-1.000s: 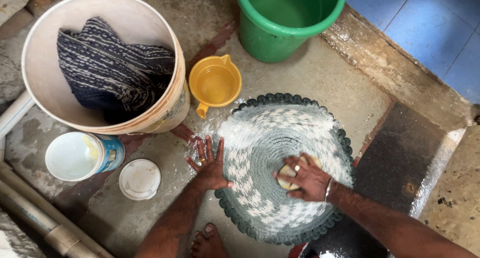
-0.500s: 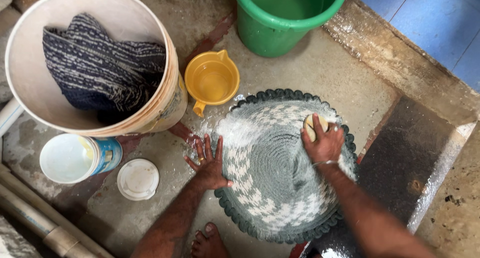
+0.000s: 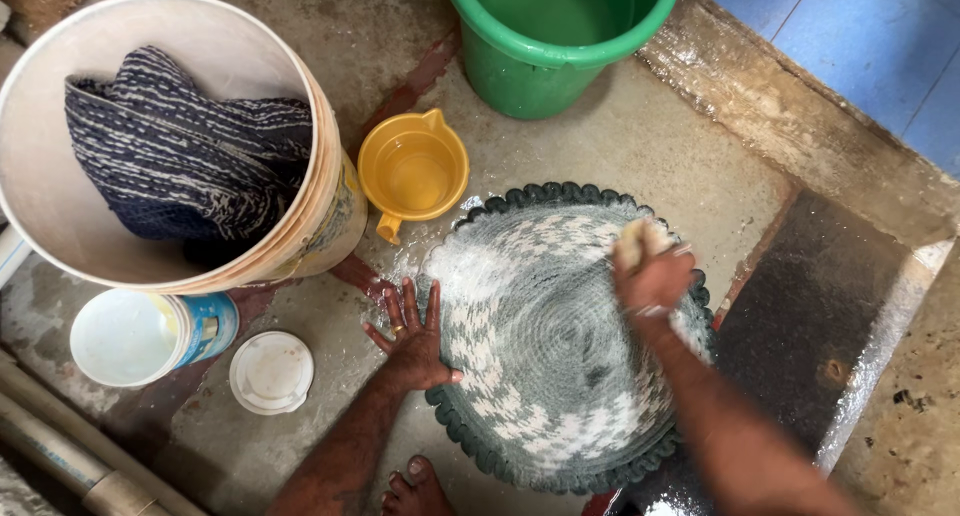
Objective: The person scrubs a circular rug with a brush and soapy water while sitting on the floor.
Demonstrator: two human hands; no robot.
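Observation:
A round grey-green and white woven mat (image 3: 545, 356), covered with soapy foam, lies flat on the wet concrete floor. My left hand (image 3: 410, 334) is spread flat with its fingers apart, pressing on the mat's left edge and the floor. My right hand (image 3: 652, 274), blurred by motion, grips a pale scrubbing brush (image 3: 634, 238) against the mat's upper right part. A bare foot (image 3: 412, 486) shows at the bottom edge.
A large cream bucket (image 3: 325, 211) with a dark striped cloth (image 3: 185, 156) stands at upper left. A yellow mug (image 3: 412, 172) and a green bucket (image 3: 545, 71) are behind the mat. A white tub (image 3: 140, 336) and a lid (image 3: 270, 372) lie at left. Pipes (image 3: 60, 446) run bottom left. A raised ledge (image 3: 800, 126) borders the right.
My right hand with the brush swept from the mat's lower middle up to its upper right part. My left hand stayed pressed at the mat's left edge.

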